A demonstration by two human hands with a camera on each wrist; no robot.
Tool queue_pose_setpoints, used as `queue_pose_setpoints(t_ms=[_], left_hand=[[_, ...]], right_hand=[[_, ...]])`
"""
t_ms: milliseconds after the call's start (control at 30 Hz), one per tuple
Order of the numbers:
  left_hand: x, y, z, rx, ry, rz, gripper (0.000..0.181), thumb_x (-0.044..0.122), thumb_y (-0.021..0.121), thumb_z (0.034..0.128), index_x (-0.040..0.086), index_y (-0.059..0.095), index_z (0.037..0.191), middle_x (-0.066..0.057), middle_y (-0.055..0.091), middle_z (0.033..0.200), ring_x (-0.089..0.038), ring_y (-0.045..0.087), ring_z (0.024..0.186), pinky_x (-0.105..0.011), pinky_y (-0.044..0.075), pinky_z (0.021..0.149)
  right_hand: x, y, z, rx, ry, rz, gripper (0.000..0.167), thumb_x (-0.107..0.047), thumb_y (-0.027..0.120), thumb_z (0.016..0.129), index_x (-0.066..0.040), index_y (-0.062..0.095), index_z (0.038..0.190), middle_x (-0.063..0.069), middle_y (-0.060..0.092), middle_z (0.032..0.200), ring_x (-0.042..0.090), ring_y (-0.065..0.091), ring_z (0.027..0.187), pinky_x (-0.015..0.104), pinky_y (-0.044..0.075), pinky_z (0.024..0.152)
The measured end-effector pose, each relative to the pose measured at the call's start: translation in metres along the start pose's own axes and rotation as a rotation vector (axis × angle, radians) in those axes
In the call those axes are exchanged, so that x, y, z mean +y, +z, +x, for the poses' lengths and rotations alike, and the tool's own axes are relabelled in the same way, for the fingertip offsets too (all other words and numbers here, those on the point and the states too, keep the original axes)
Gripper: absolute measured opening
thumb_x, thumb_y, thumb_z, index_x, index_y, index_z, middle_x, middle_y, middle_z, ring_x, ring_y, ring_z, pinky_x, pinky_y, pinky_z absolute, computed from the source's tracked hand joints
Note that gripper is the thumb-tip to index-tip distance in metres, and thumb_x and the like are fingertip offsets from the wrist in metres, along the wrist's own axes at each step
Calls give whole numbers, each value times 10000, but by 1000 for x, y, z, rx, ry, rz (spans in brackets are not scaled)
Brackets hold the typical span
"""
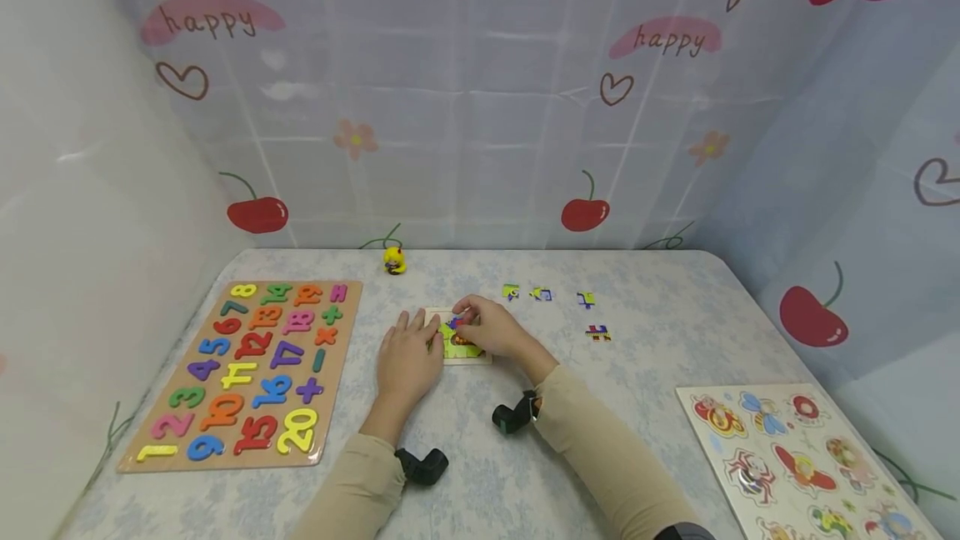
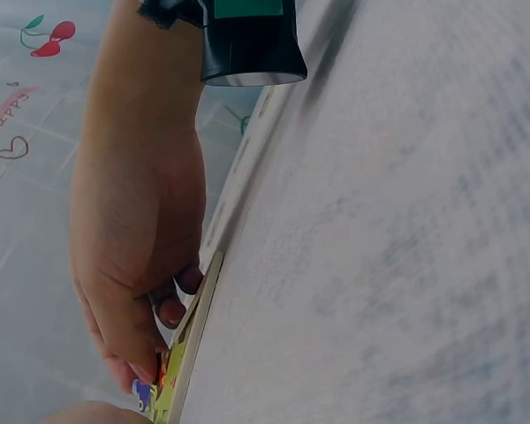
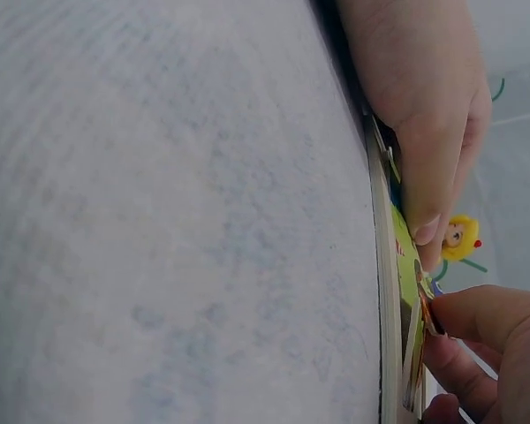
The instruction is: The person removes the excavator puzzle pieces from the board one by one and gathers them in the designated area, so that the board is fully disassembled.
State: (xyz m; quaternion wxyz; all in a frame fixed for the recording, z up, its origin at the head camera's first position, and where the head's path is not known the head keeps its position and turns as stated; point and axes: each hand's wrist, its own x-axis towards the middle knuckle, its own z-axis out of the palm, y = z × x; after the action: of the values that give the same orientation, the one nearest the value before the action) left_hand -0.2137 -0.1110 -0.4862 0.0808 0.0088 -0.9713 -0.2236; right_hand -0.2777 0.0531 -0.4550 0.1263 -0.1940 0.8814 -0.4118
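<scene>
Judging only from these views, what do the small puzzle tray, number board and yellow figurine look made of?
Small puzzle tray: likely wood or plywood, matte; pale, bare-looking edge in the wrist views.
Number board: probably wood or fibreboard, smooth-looking; even tan face, exact finish unclear.
Yellow figurine: perhaps moulded plastic; bright solid colours, rounded form, too small to be sure.

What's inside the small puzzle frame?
Green, red and blue picture parts show there; the left hand and right hand cover some of the puzzle frame, so what's beneath is hidden.
</scene>
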Motion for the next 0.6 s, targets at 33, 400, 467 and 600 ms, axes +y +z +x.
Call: queue_pose_setpoints(t_ms=[33, 400, 467, 600], left_hand=[[0, 0, 0, -2, 0, 1, 457, 371, 435, 1030, 200, 547, 1439, -79, 436, 1556, -351, 275, 1506, -556, 224, 1224], [0, 2, 0, -7, 5, 26, 457, 358, 438, 1025, 195, 550, 1437, -80, 429, 1560, -354, 278, 1505, -555, 233, 1221], [0, 3, 0, -6, 5, 24, 456, 359, 442, 1025, 196, 549, 1437, -80, 428, 1561, -352, 277, 1506, -552, 231, 1223], [0, 2, 0, -1, -2, 12, 459, 358, 445, 1025, 196, 542, 1443, -79, 421, 1566, -350, 270, 1508, -549, 221, 1228]], right_hand=[[0, 0, 0, 2, 1, 8, 236, -146, 631, 953, -141, 615, 1189, 35, 618, 958, 116, 540, 646, 245, 482, 571], [9, 1, 2, 75, -2, 92, 253, -174, 642, 951, -174, 616, 1202, 29, 634, 974, 134, 587, 669, 276, 511, 599], [9, -1, 2, 85, 9, 94, 255, -194, 647, 950, -179, 617, 1203, 23, 638, 977, 145, 601, 691, 285, 518, 606], [6, -9, -5, 110, 18, 87, 265, -218, 642, 953, -176, 619, 1213, 22, 637, 981, 172, 586, 716, 296, 498, 613]])
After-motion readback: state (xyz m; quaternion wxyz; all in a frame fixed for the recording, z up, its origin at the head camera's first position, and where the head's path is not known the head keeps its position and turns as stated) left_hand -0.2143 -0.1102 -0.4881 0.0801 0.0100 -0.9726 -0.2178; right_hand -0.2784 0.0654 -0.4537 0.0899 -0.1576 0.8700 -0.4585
